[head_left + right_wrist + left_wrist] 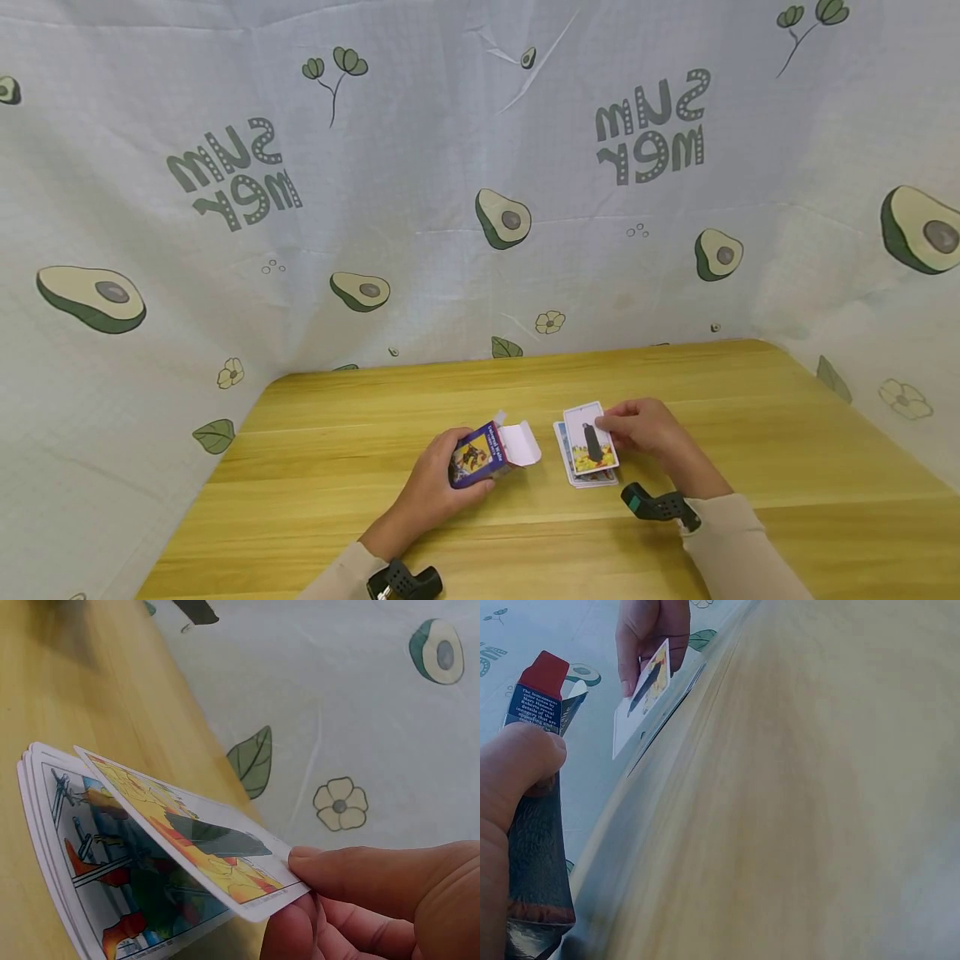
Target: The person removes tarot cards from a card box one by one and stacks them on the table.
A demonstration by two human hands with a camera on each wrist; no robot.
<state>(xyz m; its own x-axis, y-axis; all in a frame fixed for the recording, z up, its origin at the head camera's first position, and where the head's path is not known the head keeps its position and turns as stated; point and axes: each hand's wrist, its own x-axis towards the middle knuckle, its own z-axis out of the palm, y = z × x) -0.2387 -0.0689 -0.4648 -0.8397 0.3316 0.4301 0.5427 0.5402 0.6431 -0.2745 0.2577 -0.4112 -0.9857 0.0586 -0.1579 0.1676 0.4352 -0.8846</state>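
My left hand (442, 483) grips a purple card box (474, 457) with a yellow picture on its front. The box's white flap (521, 444) stands open toward the right. In the left wrist view the thumb (525, 761) lies across the box's narrow printed side. My right hand (645, 429) pinches one tarot card (592, 442) by its edge between thumb and fingers. The card shows a dark figure over yellow and is tilted above a small stack of cards (52, 847) on the table. The stack's top card has a blue and red picture, partly covered.
The wooden table (360, 408) reaches back to a hanging cloth (427, 167) printed with avocados. More of this cloth closes off both sides. A black wrist camera mount (660, 504) sits on the right wrist and another (405, 581) on the left.
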